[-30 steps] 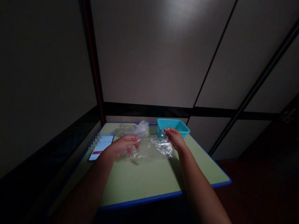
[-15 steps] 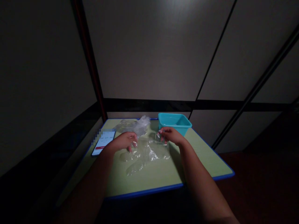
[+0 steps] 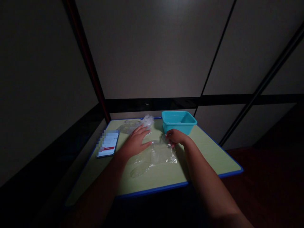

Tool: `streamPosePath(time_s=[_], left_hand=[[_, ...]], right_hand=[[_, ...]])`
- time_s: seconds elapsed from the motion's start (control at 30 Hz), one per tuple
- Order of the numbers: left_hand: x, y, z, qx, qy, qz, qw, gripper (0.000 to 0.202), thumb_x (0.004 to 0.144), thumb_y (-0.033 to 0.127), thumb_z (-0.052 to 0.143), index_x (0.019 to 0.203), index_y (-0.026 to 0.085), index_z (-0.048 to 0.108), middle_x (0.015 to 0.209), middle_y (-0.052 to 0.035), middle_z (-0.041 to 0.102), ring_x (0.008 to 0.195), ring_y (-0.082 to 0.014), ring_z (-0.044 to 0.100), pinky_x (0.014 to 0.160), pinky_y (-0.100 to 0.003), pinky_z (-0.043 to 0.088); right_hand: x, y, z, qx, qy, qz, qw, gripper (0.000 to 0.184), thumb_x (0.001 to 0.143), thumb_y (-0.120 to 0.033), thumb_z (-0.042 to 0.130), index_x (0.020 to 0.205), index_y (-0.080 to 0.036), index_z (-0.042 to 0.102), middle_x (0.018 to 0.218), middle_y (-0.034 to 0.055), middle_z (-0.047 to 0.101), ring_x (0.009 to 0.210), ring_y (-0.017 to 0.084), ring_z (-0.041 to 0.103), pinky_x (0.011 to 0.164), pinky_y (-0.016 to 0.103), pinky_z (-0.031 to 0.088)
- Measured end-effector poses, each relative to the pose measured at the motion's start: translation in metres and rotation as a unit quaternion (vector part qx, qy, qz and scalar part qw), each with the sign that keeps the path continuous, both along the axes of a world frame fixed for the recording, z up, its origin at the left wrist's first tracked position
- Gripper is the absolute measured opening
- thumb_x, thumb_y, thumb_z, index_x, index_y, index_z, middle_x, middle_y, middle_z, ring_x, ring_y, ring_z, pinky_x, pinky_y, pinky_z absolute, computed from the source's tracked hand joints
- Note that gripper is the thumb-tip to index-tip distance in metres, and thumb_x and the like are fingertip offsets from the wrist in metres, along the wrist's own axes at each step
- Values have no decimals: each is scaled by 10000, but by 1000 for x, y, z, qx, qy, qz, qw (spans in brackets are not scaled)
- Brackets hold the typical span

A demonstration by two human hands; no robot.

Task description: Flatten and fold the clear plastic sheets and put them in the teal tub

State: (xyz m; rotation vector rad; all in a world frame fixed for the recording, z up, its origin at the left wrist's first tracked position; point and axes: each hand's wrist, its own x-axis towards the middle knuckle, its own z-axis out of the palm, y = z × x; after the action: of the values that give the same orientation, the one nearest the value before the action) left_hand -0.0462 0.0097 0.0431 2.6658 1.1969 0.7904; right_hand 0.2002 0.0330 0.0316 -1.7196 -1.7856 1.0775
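A clear disposable plastic glove [image 3: 162, 155] lies spread on the table, its finger-like lobes toward the left and its wide end toward the right. My left hand [image 3: 136, 142] is open, palm down with fingers stretched out, over the glove's upper left part; whether it presses on the film I cannot tell. At the glove's upper right corner, my right hand [image 3: 175, 137] is closed in a pinch on the film, just in front of the turquoise basin. A crumpled clear plastic bag [image 3: 129, 126] lies just beyond my left fingertips.
The turquoise plastic basin [image 3: 179, 128] stands at the table's back right. A phone [image 3: 109, 144] with a lit screen lies at the left edge. The pale green table [image 3: 206, 158] has a blue rim, and panelled walls [image 3: 152, 57] rise behind it.
My left hand has gone from curled fingers at the glove to flat and stretched out, moving right and away from me. My right hand stays at the glove's corner. The glove lies flatter.
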Motion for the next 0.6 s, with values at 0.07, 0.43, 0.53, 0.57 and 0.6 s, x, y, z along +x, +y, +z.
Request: streamPosePath(time_s=[0.07, 0.43, 0.53, 0.57, 0.6], left_hand=[[4, -3, -6, -57, 40, -39, 997, 582, 802, 469, 576, 1304, 192, 472, 1436, -98, 380, 1373, -248, 210, 1109, -401, 164], [19, -11, -28, -173, 140, -76, 972, 729, 821, 538, 514, 1431, 224, 269, 1505, -104, 173, 1389, -253, 145, 1103, -445, 76], [20, -14, -28, -186, 169, -73, 965, 760, 816, 555, 505, 1444, 230, 226, 1512, -110, 130, 1394, -264, 113, 1093, -494, 52], [21, -14, -28, -189, 173, -70, 964, 768, 814, 564, 503, 1445, 231, 221, 1513, -113, 122, 1395, -269, 105, 1088, -509, 46], [21, -14, -28, -191, 174, -67, 964, 778, 808, 574, 504, 1446, 232, 219, 1513, -117, 117, 1395, -274, 100, 1084, -522, 41]], right_hand=[[1, 2, -2, 9, -52, 6, 999, 111, 719, -257, 642, 649, -172, 629, 391, -10, 571, 315, 124, 516, 365, 197, 359], [0, 6, -2, 50, -139, 8, 989, 45, 679, -179, 653, 649, -152, 674, 347, -13, 509, 377, 139, 528, 464, 222, 405], [-2, 1, 4, 73, -133, 12, 988, 105, 726, -130, 575, 757, -169, 667, 384, -42, 517, 338, 110, 486, 426, 203, 372], [-2, -1, 6, 80, -129, 13, 988, 128, 735, -117, 557, 780, -176, 662, 405, -47, 526, 341, 104, 485, 421, 196, 366], [-2, -2, 7, 86, -127, 14, 988, 143, 742, -110, 543, 792, -180, 657, 426, -48, 536, 347, 100, 489, 419, 190, 363]])
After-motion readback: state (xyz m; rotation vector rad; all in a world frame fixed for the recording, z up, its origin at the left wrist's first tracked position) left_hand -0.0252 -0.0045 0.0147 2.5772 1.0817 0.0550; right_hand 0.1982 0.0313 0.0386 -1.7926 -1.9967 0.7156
